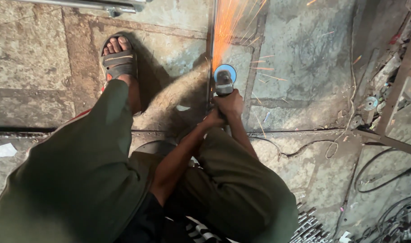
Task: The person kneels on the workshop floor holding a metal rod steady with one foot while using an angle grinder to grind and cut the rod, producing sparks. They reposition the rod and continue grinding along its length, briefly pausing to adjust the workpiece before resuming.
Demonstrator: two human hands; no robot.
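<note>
Sparks (228, 22) shot toward the frame's top from the angle grinder (224, 78) at centre, biting a thin metal bar (211, 40). My right hand (230, 102) clamped its body; my left hand (213, 119) seemed wrapped behind. A tilted disc could kick toward my sandalled foot (119, 58).
</note>
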